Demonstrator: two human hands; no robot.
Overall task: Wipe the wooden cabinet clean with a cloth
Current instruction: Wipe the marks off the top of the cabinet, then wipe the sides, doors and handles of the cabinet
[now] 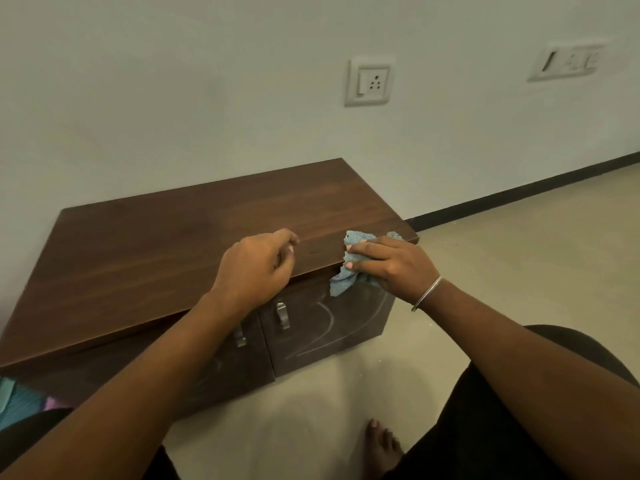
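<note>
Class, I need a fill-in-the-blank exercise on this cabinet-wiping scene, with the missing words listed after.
1. The right hand grips a light ____ cloth.
2. The cloth lies over the cabinet's front ____ corner.
3. The left hand holds ____.
4. Chalk-like marks show on the cabinet's ____.

Missing words: blue; right; nothing; front

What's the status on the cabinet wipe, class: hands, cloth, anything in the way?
Right hand grips blue cloth at cabinet front edge. Left hand rests on top, loosely curled. Chalky marks on door. Nothing blocking.
</note>
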